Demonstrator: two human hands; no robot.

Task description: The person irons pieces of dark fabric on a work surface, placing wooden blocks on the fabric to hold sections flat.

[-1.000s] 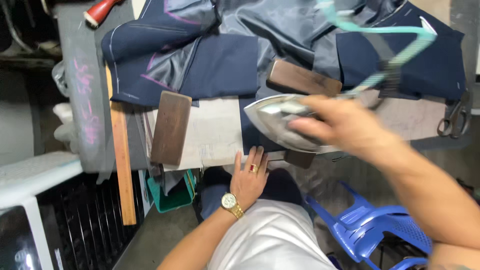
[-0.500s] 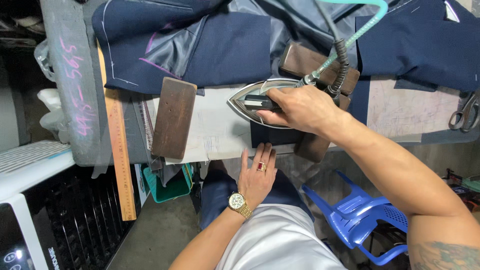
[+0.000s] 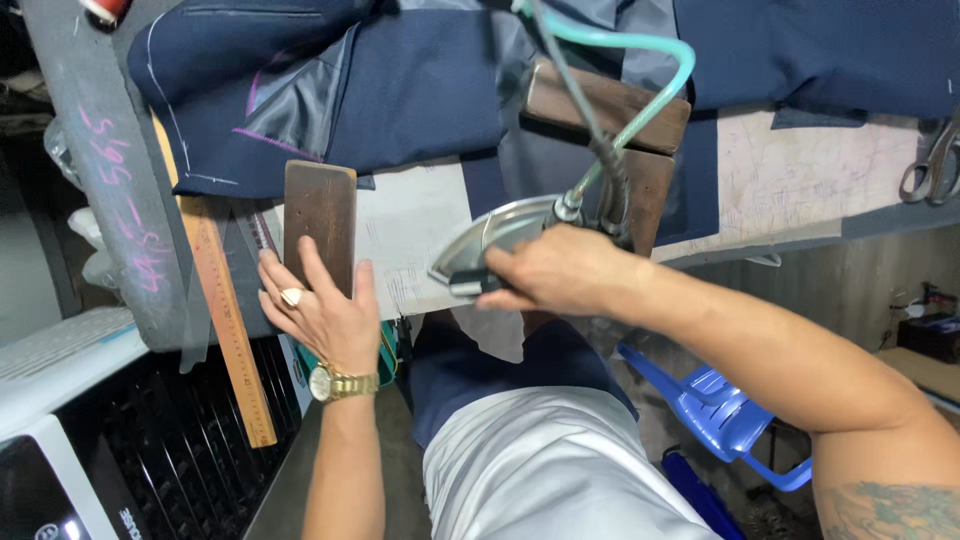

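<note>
My right hand (image 3: pixel 550 270) grips the black handle of a silver steam iron (image 3: pixel 495 240), which sits at the near edge of the pressing table (image 3: pixel 790 190). A teal hose and a black cord (image 3: pixel 620 120) rise from the iron's back. My left hand (image 3: pixel 320 310), with a ring and a gold watch, rests with spread fingers on the near end of a dark wooden block (image 3: pixel 318 215). A strip of navy cloth (image 3: pixel 485 180) lies on the white table cover just beyond the iron. Navy jacket pieces (image 3: pixel 400 90) with chalk marks are piled at the back.
A second wooden block (image 3: pixel 610 105) lies behind the iron. A long wooden ruler (image 3: pixel 215 300) lies along the left. Scissors (image 3: pixel 930 165) sit at the far right. A blue plastic chair (image 3: pixel 720 420) stands below the table, a green basket (image 3: pixel 385 350) underneath it.
My left hand left the table edge below the iron and went left onto the wooden block. My right hand pulled the iron nearer the table's front edge.
</note>
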